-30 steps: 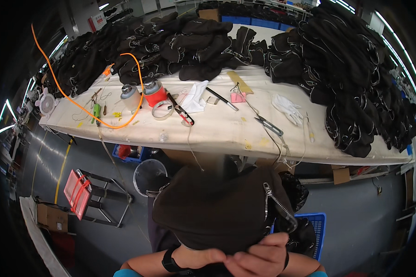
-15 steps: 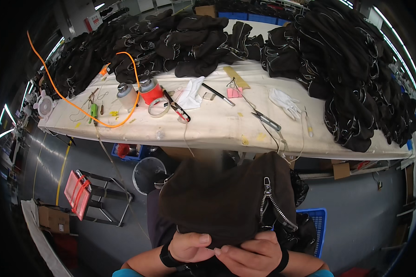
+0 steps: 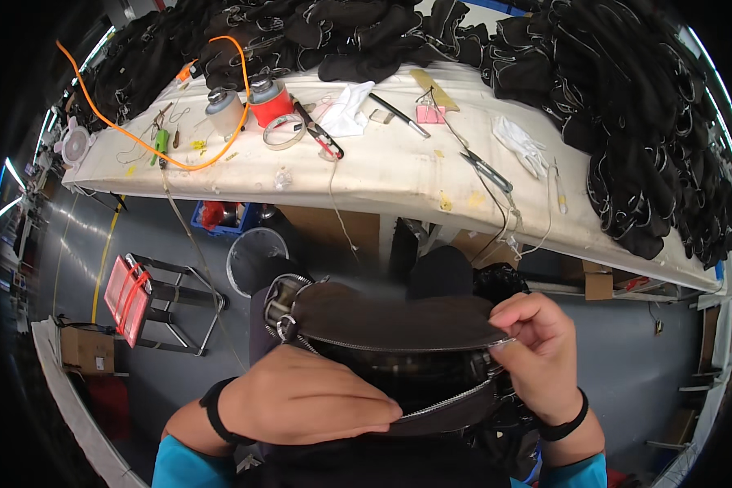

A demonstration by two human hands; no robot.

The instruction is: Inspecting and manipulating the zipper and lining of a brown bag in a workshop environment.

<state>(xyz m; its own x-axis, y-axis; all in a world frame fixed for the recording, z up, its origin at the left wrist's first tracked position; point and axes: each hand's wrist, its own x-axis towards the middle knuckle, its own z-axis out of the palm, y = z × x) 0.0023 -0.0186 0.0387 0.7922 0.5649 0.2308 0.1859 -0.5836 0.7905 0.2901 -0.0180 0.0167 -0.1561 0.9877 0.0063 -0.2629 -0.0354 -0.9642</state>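
Head view: we have a black zippered bag (image 3: 382, 325) in our lap, below the edge of the counter (image 3: 382, 175), zip open along the top. Left hand (image 3: 301, 398) lies flat, fingers pressed over the near lip of the opening, clamping fabric to the body of the bag. Right hand (image 3: 541, 358) is pinched shut on the zipper end, most likely the slider or pull (image 3: 500, 343); the exact part is hidden by the fingertips.

Handling read: soft, floppy fabric with no rigid frame, and it sags where unsupported. Looks light. Surface seems matte, so slipping looks unlikely. Nothing fragile visible; the metal zipper teeth (image 3: 447, 400) and the ring hardware (image 3: 286, 327) at the left corner are the only hard bits.

Where to hold: pin the fabric close beside the zipper track with one hand, pinch the pull with the other; a hold on loose cloth would just bunch it. The left corner near the ring looks like the stiffest anchor.

On the counter: piles of similar black bags (image 3: 626, 106), scissors (image 3: 486, 171), tape roll (image 3: 285, 130), orange cable (image 3: 195, 154).
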